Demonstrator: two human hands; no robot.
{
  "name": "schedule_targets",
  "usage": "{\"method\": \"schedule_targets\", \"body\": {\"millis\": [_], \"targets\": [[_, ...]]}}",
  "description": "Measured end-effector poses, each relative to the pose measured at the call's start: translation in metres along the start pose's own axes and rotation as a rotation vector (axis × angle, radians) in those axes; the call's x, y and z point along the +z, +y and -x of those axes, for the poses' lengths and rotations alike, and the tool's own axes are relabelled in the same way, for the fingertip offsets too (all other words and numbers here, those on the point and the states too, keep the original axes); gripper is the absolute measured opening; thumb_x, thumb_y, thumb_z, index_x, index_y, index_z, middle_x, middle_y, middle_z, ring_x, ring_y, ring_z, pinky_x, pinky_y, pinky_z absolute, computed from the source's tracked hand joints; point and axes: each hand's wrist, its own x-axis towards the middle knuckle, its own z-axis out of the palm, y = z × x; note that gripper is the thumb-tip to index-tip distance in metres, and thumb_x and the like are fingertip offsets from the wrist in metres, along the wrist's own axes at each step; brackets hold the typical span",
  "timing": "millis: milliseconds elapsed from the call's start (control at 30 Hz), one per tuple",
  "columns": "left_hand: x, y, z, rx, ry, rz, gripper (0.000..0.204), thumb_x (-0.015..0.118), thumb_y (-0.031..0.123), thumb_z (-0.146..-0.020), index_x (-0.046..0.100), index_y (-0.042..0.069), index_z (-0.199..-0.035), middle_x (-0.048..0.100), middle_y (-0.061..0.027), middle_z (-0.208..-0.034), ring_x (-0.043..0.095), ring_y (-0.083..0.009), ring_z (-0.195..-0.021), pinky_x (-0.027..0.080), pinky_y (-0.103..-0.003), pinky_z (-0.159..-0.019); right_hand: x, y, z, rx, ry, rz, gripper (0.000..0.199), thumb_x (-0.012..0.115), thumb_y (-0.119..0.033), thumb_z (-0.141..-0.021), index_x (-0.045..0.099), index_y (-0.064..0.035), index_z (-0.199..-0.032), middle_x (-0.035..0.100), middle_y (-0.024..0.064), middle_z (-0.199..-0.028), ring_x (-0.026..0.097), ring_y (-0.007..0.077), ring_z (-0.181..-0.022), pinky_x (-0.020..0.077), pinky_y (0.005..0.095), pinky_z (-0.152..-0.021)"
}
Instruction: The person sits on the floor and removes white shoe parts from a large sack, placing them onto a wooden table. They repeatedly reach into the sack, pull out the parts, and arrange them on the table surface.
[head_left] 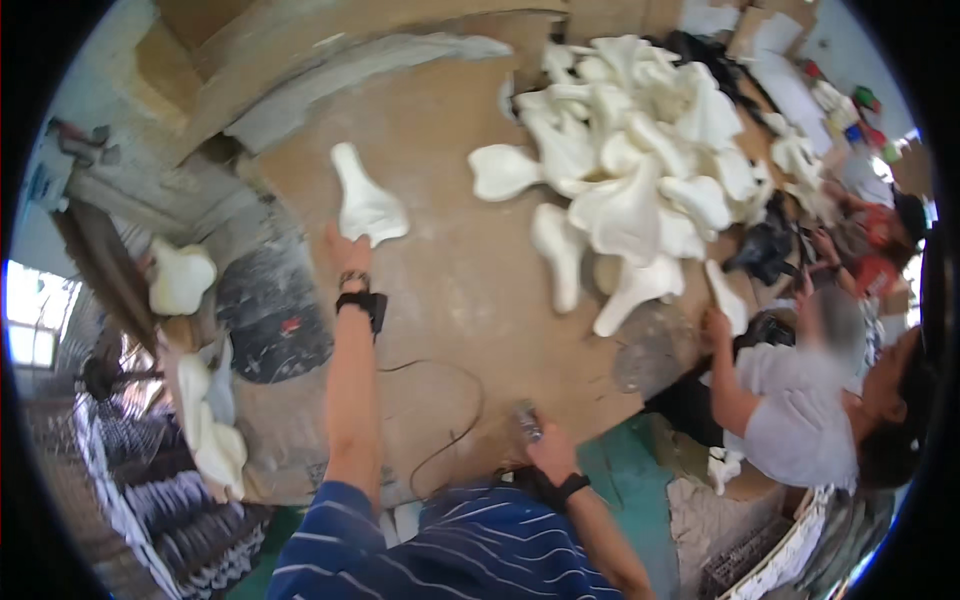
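My left hand (348, 252) reaches out over the brown table. Its fingers are closed on the wide end of a cream, bicycle-saddle-shaped foam piece (372, 208), whose narrow end points away from me. At the near table edge my right hand (553, 455) is wrapped round a small grey metal tool (528, 420); its exact kind is too blurred to tell. A large heap of similar foam pieces (640, 160) lies at the far right of the table. One saddle-shaped piece (503, 172) sits at the heap's left side.
A thin dark cord (480, 400) curves across the table (450, 300) between my arms. More foam pieces (215, 440) hang at the left edge, beside a dark round patch (275, 300). At right a co-worker in a white shirt (790, 400) holds another piece (728, 298).
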Motion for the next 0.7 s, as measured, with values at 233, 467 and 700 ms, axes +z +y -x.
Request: {"method": "schedule_targets", "body": {"millis": [233,467,700], "targets": [[0.009,-0.003,-0.007,-0.171,-0.308,0.166,0.06,0.066,0.015,-0.079,0.051,-0.002,-0.134,0.066,-0.0216,-0.122,0.062,-0.0389,-0.115,0.044,-0.046,-0.106,0.008,0.016,-0.007,-0.075,0.079,0.099,0.064,0.066,-0.005,-0.073,0.058,-0.0016,-0.136,0.069,0.0266,-0.111,0.067,0.0449,-0.099,0.0548,0.0527,-0.085],[-0.016,0.004,0.05,0.041,-0.234,0.288,0.049,0.057,0.007,-0.085,0.052,-0.002,-0.132,0.068,-0.0193,-0.111,0.07,-0.0277,-0.094,0.061,-0.039,-0.07,-0.002,0.009,-0.006,-0.108,0.103,0.046,0.051,0.067,-0.008,-0.076,0.063,-0.0028,-0.126,0.07,0.0257,-0.102,0.068,0.0451,-0.096,0.0548,0.053,-0.082],[-0.066,0.12,0.158,-0.256,-0.202,1.071,0.063,0.059,0.008,-0.089,0.039,0.002,-0.148,0.064,-0.0163,-0.123,0.068,-0.0287,-0.106,0.064,-0.04,-0.075,-0.001,0.006,-0.001,-0.064,0.126,0.065,0.046,0.065,-0.014,-0.08,0.065,-0.0089,-0.127,0.071,0.0261,-0.1,0.068,0.0463,-0.092,0.0554,0.0543,-0.082]]}}
